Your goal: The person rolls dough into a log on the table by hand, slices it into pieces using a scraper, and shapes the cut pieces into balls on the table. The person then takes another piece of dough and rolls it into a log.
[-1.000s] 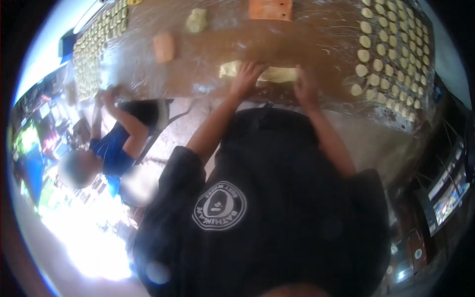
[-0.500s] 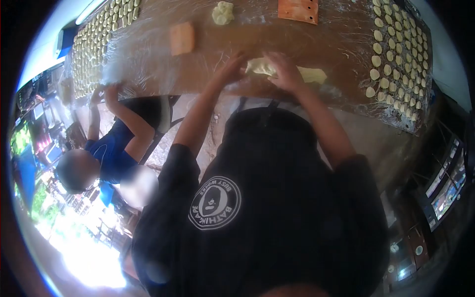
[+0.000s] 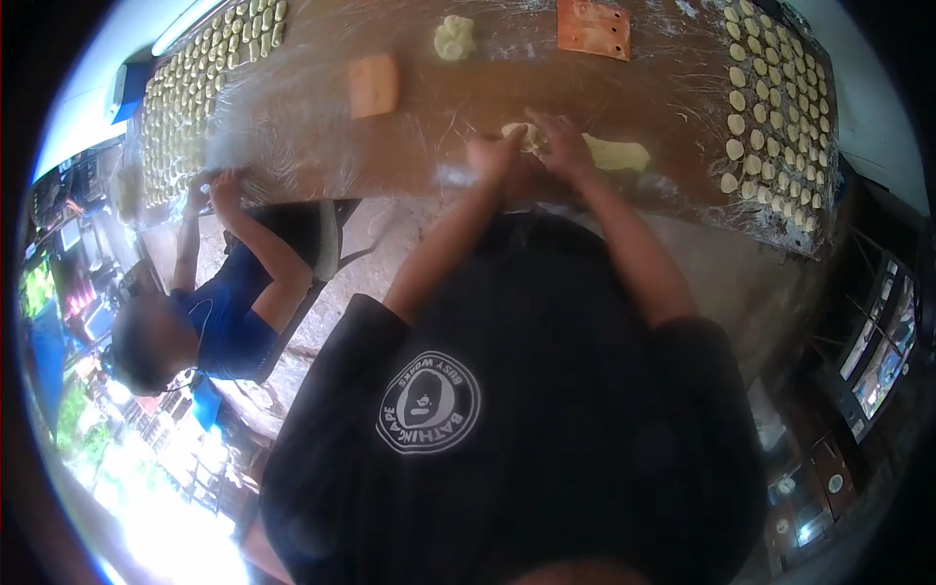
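At the near edge of the table, a pale piece of dough (image 3: 526,135) is bunched up between my two hands. My left hand (image 3: 494,154) is closed on its left side, with the thumb towards the middle. From the other side my right hand (image 3: 559,143) grips the same dough, its fingers curled over the top. Just right of my right hand lies a flat, elongated strip of dough (image 3: 619,154), partly hidden behind that hand. My fingers cover much of the held piece.
Beyond my hands lie a rough dough lump (image 3: 454,39), an orange block (image 3: 374,85) and an orange board with holes (image 3: 594,28). Rows of small dough pieces cover the table's left end (image 3: 182,127) and right end (image 3: 770,107). A co-worker in a blue shirt (image 3: 234,336) works at left.
My left hand has moved right, close to my right hand. The dough, stretched out between them before, is now gathered into a shorter bunch. The whole view has shifted slightly.
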`<state>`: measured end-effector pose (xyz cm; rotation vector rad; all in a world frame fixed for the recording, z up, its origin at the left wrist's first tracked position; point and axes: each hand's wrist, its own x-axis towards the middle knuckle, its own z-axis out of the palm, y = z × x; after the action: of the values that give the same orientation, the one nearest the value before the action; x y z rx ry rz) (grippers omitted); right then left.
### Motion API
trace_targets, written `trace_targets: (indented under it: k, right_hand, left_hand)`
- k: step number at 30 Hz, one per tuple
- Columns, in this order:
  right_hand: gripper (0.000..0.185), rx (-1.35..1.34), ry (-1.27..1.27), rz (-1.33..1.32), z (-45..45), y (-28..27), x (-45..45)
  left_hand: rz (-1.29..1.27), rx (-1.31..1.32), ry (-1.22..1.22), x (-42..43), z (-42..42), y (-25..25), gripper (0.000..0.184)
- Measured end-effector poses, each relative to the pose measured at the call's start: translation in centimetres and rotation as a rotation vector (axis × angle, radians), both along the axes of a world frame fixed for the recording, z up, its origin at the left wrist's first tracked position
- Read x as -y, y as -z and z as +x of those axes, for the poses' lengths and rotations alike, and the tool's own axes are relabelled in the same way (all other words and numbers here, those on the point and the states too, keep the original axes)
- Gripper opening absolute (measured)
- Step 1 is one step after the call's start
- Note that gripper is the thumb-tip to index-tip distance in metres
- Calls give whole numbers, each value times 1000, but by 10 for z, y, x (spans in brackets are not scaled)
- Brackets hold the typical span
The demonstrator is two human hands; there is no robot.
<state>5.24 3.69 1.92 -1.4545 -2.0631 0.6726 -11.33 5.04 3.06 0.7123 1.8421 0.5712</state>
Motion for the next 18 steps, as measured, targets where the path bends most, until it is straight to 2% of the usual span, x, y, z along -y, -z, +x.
trace_targets:
  k: [1, 2, 3, 4, 5, 7, 10, 11, 14, 15, 17, 18]
  right_hand:
    - [75, -18, 8, -91, -1, -3, -1]
    - [75, -35, 15, -183, -1, -9, -1]
    - [76, -50, 21, -274, 0, -13, -3]
    - [76, -49, 1, -180, 1, -14, -3]
    - [76, -49, -17, -90, 3, -12, -2]
    - [77, -16, -12, -1, 3, -11, 2]
    - [80, 11, 15, -8, -1, -4, 6]
    - [82, -24, -3, -9, -1, 4, 2]
    - [80, -88, -77, -153, 0, -4, -5]
    - [78, -98, -99, -220, 4, -10, -10]
    - [80, -113, -44, -56, 9, -21, -12]
    - [81, -118, -20, 19, 10, -19, -6]
  left_hand:
    - [43, -168, 96, -2, 1, 2, 43]
    - [71, -89, 71, 0, -4, 35, 43]
    - [101, -9, 45, 2, -12, 93, 43]
    - [129, 72, 18, 3, -18, 123, 43]
    - [177, -44, 109, 2, -20, 96, 43]
    - [268, -275, 299, 1, -28, 4, 43]
    - [517, -424, 348, 12, -43, -1, 42]
    - [357, -200, 256, 15, -41, 3, 41]
    - [241, -199, 346, 15, -43, 25, 44]
    - [324, -251, 380, 13, -40, 11, 45]
    - [495, -341, 454, 5, -32, -16, 49]
    - [594, -351, 589, 4, -31, -17, 52]
